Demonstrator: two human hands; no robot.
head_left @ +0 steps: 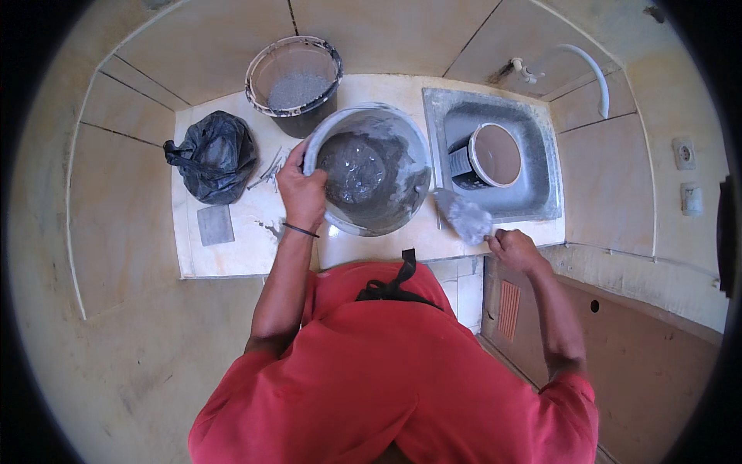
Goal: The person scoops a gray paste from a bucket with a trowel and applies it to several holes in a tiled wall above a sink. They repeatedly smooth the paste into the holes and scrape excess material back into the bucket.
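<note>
Clasps the left rim of the grey bucket (408, 166) between thumb and fingers of the left hand (301, 189), mid-scene over the tabletop (187, 259). Has its round mouth turned upward, baring wet, glossy mortar (352, 170), dark and thick at the bottom, smeared up the inner wall in paler, uneven streaks. With the curled fingers of the right hand (514, 249), grips a trowel (466, 218) at its handle end; angles the broad blade, coated in lumpy grey paste, far and leftward, between the grey bucket and the near left corner of the sink (547, 174).

Beyond, slightly left, has a dark bucket (309, 122) with a splattered rim, partly filled with grainy grey powder (297, 89). Farther left, has a bag (220, 158) of crinkled, shiny black plastic, with thin slivers (267, 172) to its right and a flat, square grey slab (216, 225) on its near side. To the right, faces the sink, rectangular and filmed with grey, containing a tilted round tub (466, 166). At far right, has a smooth, curved white tap (604, 97).
</note>
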